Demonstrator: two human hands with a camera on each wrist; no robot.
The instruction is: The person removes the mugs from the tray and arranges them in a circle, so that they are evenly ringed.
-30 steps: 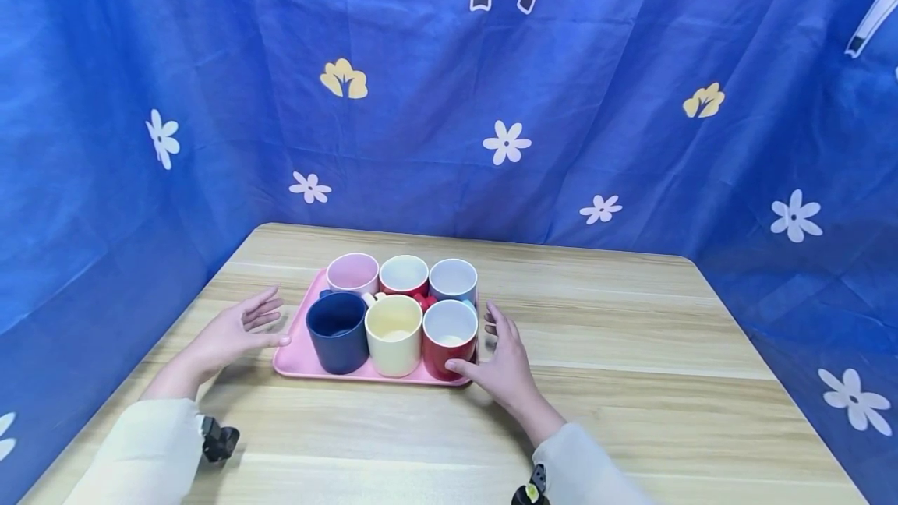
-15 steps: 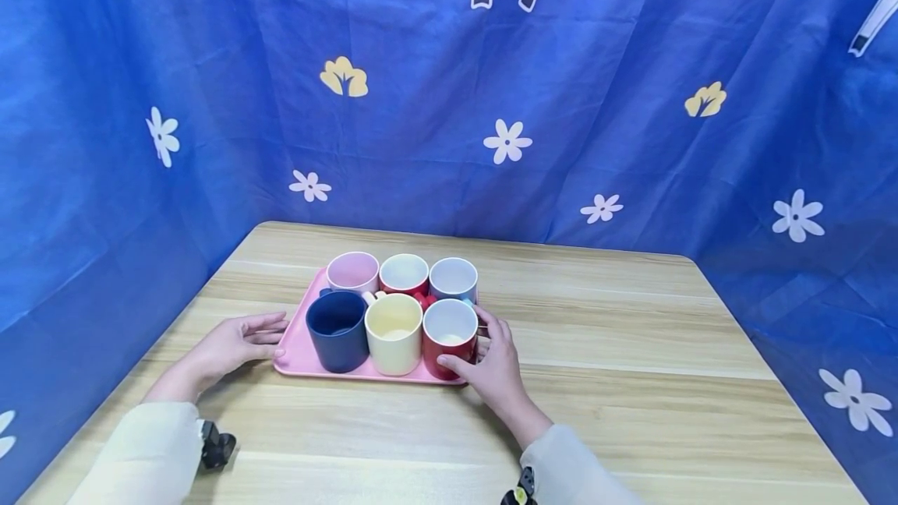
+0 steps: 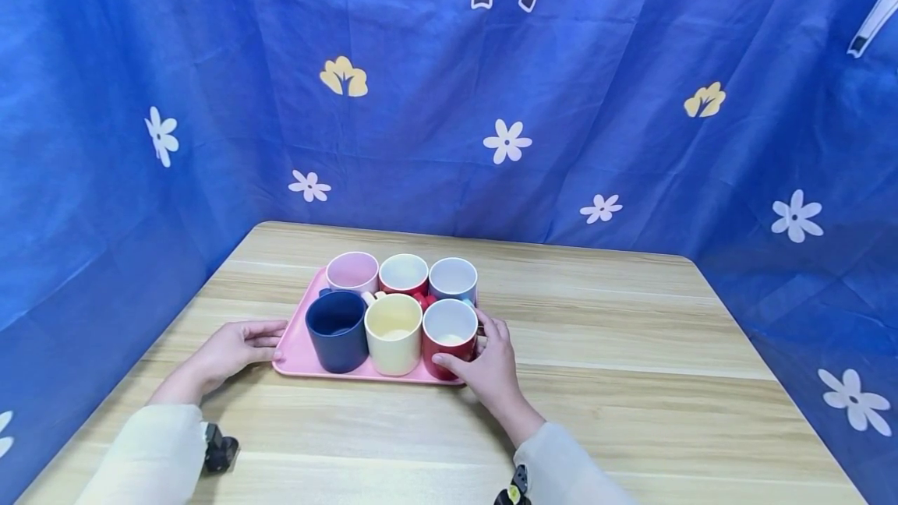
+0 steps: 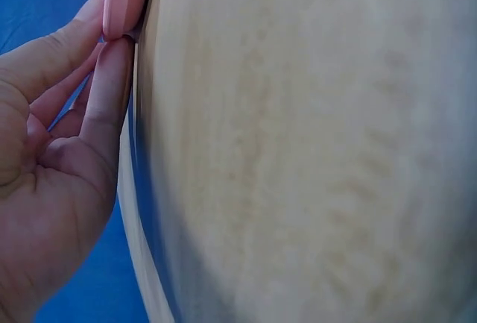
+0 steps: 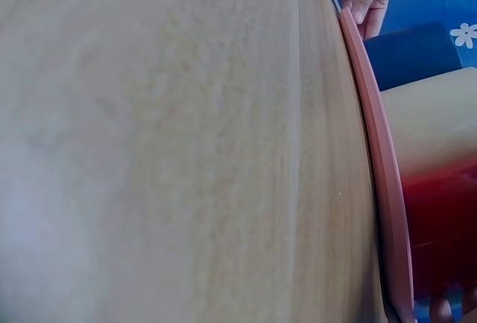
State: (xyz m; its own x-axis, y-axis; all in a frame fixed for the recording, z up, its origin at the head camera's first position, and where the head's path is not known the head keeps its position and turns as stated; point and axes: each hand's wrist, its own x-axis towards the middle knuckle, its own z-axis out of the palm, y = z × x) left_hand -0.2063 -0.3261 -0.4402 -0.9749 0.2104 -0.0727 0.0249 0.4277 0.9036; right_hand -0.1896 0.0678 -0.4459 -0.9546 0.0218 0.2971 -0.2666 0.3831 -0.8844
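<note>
A pink tray [image 3: 297, 353] lies on the wooden table and bears two rows of upright mugs. In front stand a dark blue mug [image 3: 337, 337], a cream mug [image 3: 393, 343] and a red mug [image 3: 449, 345]. Behind them are a pink mug [image 3: 353, 275], a second red mug [image 3: 404, 277] and a light blue mug [image 3: 454, 280]. My left hand [image 3: 235, 347] pinches the tray's left edge, thumb above and fingers below in the left wrist view. Around the front red mug's right side curls my right hand [image 3: 494, 376], thumb across its front; its other fingers are partly hidden.
The wooden table [image 3: 631, 365] extends to the right of the tray and in front of it. A blue patterned cloth [image 3: 435, 100] hangs behind the table and along both sides. Small black cameras sit at both cuffs.
My left hand has come down and right, and its fingers now take the tray's edge. My right hand has closed in leftward around the red mug. Tray and mugs stay in place.
</note>
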